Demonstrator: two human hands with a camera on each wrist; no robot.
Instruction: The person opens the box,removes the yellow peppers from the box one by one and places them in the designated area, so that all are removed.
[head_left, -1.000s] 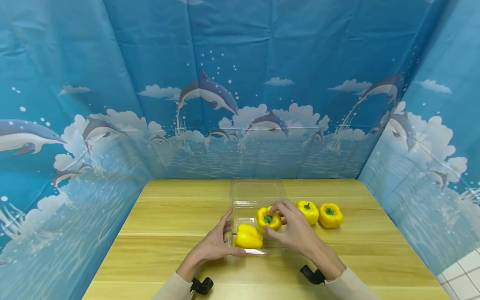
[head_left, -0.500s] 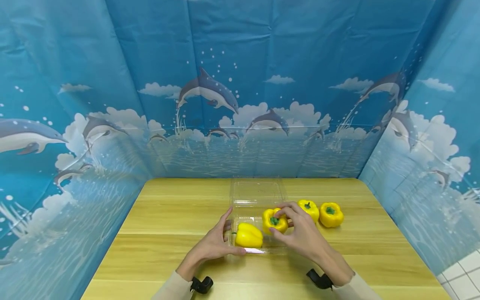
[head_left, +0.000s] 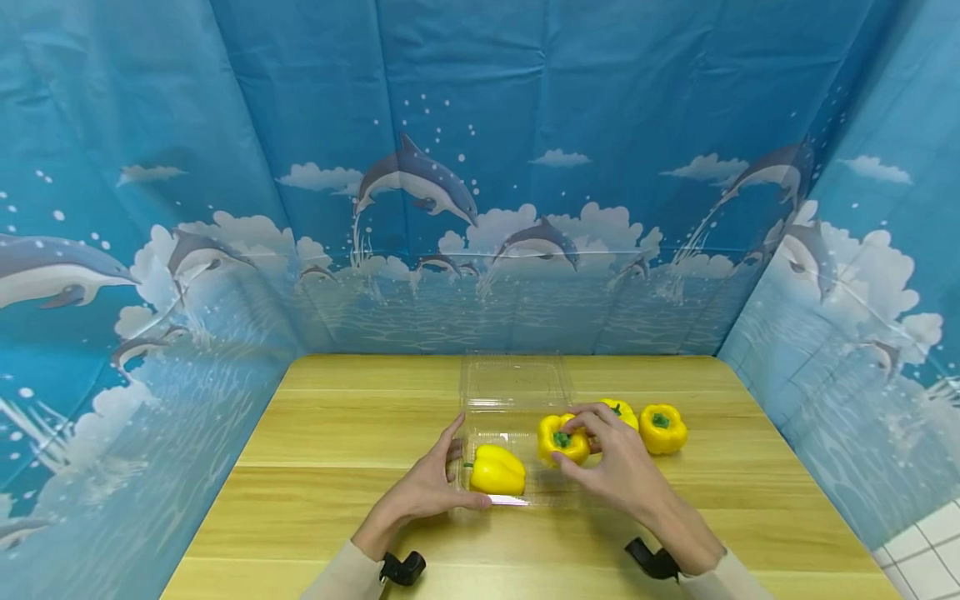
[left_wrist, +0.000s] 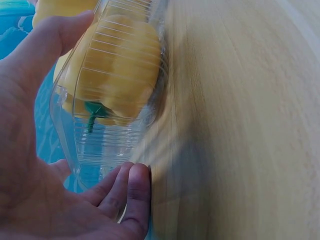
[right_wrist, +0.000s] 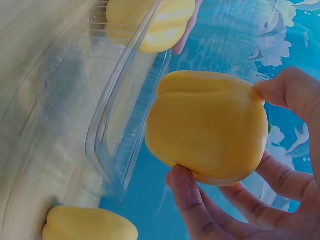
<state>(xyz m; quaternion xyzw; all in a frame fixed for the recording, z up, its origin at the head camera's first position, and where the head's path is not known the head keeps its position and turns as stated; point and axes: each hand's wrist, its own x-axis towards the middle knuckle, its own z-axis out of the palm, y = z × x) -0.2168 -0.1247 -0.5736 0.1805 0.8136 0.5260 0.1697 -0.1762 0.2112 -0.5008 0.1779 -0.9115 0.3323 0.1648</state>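
A clear plastic container (right_wrist: pixel 102 120) lies on the table, its hinged lid (head_left: pixel 516 381) folded back. One yellow bell pepper (head_left: pixel 497 471) is on its side in the container's left part, green stem pointing left. My left hand (head_left: pixel 431 486) grips the container's left side, thumb along the front edge and fingers at the left wall. Between thumb and fingertips, my right hand (head_left: pixel 622 467) holds another yellow bell pepper (right_wrist: pixel 205 130), stem up. It overlaps the container's right side in the head view; the right wrist view shows it raised beyond the rim.
Two more yellow bell peppers, a partly covered one (head_left: pixel 622 410) and one beside it (head_left: pixel 663 430), stand on the wooden table (head_left: pixel 360 417) right of the container. A blue dolphin-print curtain (head_left: pixel 420 300) hangs along the table's back and sides.
My right hand has carried its bell pepper rightward, from over the container's middle toward its right edge, covering more of the pepper behind. The left hand and the container have stayed put.
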